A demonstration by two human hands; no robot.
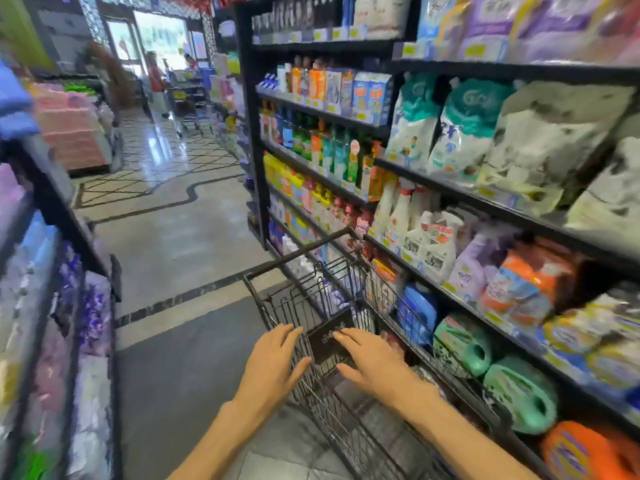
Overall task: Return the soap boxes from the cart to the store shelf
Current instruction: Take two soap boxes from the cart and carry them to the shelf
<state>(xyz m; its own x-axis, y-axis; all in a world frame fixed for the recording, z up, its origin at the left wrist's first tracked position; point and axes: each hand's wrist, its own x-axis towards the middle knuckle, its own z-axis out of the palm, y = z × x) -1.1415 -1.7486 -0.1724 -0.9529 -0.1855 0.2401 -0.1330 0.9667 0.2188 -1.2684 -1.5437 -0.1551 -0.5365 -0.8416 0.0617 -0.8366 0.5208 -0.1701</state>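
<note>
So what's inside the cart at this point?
Through the cart wires, one dark box shows, with both hands, left and right, reaching over it. The basket floor beneath the hands is covered, and blur hides any other boxes.

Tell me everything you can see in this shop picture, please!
cart: one, dark wire, in the aisle beside the right shelves
dark box: one, blackish, between the two hands over the cart
spray bottles: a few, white, middle right shelf
bags: several, white and teal, upper right shelf
jugs: two, green, low right shelf
orange jug: one, bottom right
left shelves: blurred purple and blue packs
floor: shiny beige tiles with dark lines
left hand: one, fingers straight, on the box's left side
right hand: one, fingers straight, on the box's right side
</note>
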